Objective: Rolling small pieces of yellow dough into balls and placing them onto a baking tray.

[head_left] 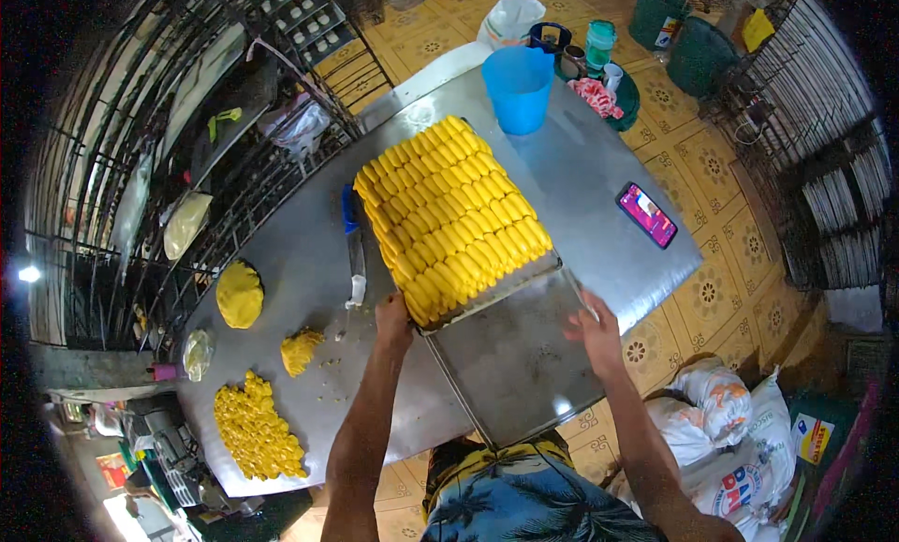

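Head view, table: I stand at a metal table, both forearms reaching over it.
Left hand: my left hand is curled tight at the near left corner of the loaded tray; its fingertips are hidden, so I cannot tell whether it grips the rim.
Right hand: my right hand is loose, fingers spread, just beside the right edge of the empty tray; contact unclear.
Loaded tray: the loaded tray sits mid-table, covered in close rows of yellow dough rolls.
Empty tray: the empty tray lies between me and the loaded tray, bare and dark.
Knife: a blue-handled knife lies left of the rolls, handle away from me.
Dough, left side: a round dough lump, a smaller torn lump and, nearest me, a heap of small dough pieces.
Far end: a blue tub stands beyond the rolls.
Right side: a phone lies screen up, lit, near the table edge.
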### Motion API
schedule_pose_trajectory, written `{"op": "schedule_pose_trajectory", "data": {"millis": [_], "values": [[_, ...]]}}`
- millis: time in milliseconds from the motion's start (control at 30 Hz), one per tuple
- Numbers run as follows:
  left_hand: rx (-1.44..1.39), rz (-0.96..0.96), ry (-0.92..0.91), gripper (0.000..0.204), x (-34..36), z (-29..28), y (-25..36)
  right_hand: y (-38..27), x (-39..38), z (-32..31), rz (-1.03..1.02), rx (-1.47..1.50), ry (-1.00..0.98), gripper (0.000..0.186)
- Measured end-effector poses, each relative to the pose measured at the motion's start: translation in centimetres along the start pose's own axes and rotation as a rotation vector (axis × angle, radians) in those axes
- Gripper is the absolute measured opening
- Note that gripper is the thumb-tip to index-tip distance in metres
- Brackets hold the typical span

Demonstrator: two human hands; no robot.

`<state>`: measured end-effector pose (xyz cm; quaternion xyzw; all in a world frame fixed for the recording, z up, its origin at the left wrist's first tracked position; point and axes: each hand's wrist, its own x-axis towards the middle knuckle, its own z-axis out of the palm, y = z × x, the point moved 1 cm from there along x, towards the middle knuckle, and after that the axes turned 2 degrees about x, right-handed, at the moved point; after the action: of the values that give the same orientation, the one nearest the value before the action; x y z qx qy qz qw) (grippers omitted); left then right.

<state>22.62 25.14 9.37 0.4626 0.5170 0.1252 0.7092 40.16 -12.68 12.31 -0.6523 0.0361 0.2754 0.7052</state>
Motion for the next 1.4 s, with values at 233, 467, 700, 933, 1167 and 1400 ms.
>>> {"op": "schedule_pose_trajectory", "data": {"millis": [233,467,700,933,1167,1400], "values": [[-0.138,0.192,0.092,0.036,5.9,0.3,2.3,7.7,-15.0,-11.0,0.784,-0.441,-0.412,0.03],[-0.06,-0.056,0.003,0.047,13.4,-2.9,2.9,16.9,-18.5,-6.9,0.281,0.086,-0.215,0.036],[-0.231,0.056,-0.15,0.036,9.0,-0.9,3.4,13.7,-23.4,-9.8,0.609,0.547,0.089,0.026],[-0.092,0.087,-0.228,0.046,10.8,-2.4,1.1,17.4,-26.7,-10.7,0.665,0.378,0.264,0.026],[0.617,0.517,-0.004,0.048,8.7,-11.3,1.7,20.3,-26.5,-8.9,0.654,0.389,0.283,0.026],[0.174,0.261,-0.068,0.032,-4.7,-21.7,-8.6,19.7,-24.2,-5.3,0.523,0.376,0.213,0.033]]}}
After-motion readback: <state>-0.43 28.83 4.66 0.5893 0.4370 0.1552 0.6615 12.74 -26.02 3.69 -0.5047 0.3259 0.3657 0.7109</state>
